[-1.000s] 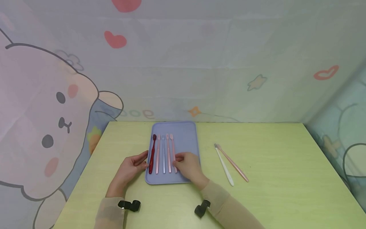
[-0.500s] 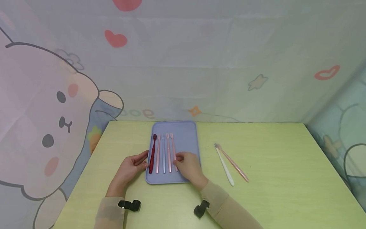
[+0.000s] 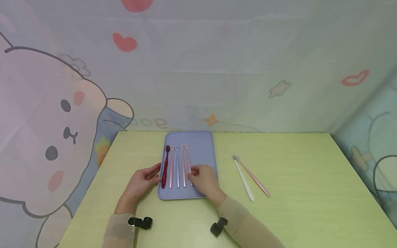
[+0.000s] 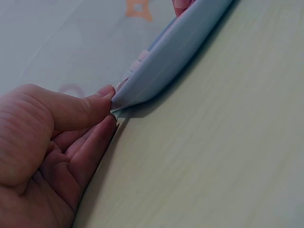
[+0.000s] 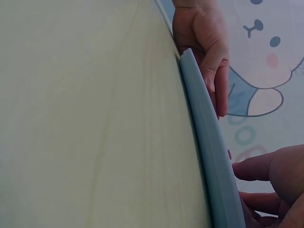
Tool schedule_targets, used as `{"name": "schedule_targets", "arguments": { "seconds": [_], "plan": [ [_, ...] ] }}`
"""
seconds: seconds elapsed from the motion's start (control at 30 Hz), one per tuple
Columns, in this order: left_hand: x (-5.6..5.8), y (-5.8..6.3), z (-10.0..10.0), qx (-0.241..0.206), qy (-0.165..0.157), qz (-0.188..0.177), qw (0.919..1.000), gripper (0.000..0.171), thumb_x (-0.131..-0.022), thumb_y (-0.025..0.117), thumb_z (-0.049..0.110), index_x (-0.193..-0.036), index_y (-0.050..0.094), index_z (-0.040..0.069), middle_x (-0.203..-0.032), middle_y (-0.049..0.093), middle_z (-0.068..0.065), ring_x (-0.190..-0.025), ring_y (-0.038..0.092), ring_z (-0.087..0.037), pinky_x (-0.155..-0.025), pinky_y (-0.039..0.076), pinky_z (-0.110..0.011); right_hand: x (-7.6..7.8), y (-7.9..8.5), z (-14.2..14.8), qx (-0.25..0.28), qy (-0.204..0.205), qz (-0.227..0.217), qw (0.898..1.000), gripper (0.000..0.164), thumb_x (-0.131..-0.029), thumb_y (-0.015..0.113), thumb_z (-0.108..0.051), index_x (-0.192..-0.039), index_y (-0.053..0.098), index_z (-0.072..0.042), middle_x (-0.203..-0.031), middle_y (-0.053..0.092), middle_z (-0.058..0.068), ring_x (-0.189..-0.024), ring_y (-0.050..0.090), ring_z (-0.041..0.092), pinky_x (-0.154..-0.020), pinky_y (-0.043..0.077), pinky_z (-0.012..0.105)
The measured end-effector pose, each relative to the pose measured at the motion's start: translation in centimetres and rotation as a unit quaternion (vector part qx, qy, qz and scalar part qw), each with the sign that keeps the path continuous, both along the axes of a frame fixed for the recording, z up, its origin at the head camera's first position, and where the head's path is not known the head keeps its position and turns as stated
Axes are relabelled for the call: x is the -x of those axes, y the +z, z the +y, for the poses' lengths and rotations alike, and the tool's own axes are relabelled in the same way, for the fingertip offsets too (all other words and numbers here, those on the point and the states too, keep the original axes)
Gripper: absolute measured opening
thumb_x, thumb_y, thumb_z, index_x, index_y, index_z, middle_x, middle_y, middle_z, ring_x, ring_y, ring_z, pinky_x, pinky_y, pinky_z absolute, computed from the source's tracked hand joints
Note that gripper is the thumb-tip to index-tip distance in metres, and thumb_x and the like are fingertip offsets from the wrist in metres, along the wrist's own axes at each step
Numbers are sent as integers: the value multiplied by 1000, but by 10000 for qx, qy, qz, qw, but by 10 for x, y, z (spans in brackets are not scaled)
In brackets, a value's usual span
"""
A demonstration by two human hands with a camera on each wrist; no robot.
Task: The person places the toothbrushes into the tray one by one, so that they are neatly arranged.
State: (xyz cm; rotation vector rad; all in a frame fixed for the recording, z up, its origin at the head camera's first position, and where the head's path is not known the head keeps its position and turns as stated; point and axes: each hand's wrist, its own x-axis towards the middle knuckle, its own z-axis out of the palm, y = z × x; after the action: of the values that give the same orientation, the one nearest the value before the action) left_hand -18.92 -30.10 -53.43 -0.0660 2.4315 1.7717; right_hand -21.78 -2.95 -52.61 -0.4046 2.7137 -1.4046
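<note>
A lavender-blue tray (image 3: 203, 148) bears several toothbrushes side by side, heads toward the back. From the left come a dark red toothbrush (image 3: 165, 167), a pink toothbrush (image 3: 171, 168), a light blue toothbrush (image 3: 177, 168), then a second pink one (image 3: 183, 165). My right hand (image 3: 205, 179) pinches the handle of the rightmost pink toothbrush (image 3: 187, 158) between thumb and fingers, low over the tray. At the tray's left rim, my left hand (image 3: 141, 182) holds the edge, its thumb (image 4: 97, 102) on the upper side and fingers below.
To the tray's right, a white toothbrush (image 3: 243, 179) and another pink toothbrush (image 3: 254, 177) lie on the yellow-green table (image 3: 304, 193), their heads close together. A printed cloth (image 3: 198, 69) hangs behind the table's back edge. Each wrist wears a small black camera.
The rightmost pink toothbrush has shifted very slightly toward the back with my right hand's fingers on it. My left hand and the tray have stayed in place.
</note>
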Motion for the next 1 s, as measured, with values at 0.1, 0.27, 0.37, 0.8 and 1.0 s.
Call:
{"name": "schedule_targets", "arguments": {
  "seconds": [0.1,0.27,0.37,0.8,1.0],
  "plan": [
    [0,0,0,-18,-29,20,10000,59,-99,74,0,-155,53,-1,-154,54,-20,-139,57,-33,-103,52,-19,0,1,1,-2,30,-5,10000,30,-94,79,-14,-118,78,5,-89,77,2,-74,67,7,-71,60,27],
    [1,-2,-1,-39,-49,23,10000,60,-99,74,-1,-155,53,-2,-155,54,-20,-139,57,-32,-102,53,-18,-1,2,3,31,83,-89,9999,32,-95,79,-14,-121,76,6,-91,76,4,-76,67,9,-72,61,28],
    [1,-3,-1,-25,-20,25,10000,60,-99,74,-2,-155,53,-2,-155,54,-20,-139,57,-32,-102,53,-18,-1,1,5,74,122,-141,9998,33,-96,78,-13,-122,76,6,-91,76,4,-76,67,9,-71,61,28],
    [2,-4,-3,0,-100,75,9999,58,-101,72,0,-155,52,-2,-155,53,-20,-140,56,-34,-104,53,-19,0,3,8,140,261,-134,9995,34,-96,77,-14,-122,75,7,-91,76,4,-74,66,7,-68,60,26],
    [2,-2,-2,61,-52,53,10000,59,-101,73,2,-156,53,0,-155,54,-19,-140,56,-33,-106,52,-22,0,3,13,167,362,-124,9991,39,-98,76,-19,-127,73,7,-102,78,11,-88,74,18,-81,64,35]
  ]
}}
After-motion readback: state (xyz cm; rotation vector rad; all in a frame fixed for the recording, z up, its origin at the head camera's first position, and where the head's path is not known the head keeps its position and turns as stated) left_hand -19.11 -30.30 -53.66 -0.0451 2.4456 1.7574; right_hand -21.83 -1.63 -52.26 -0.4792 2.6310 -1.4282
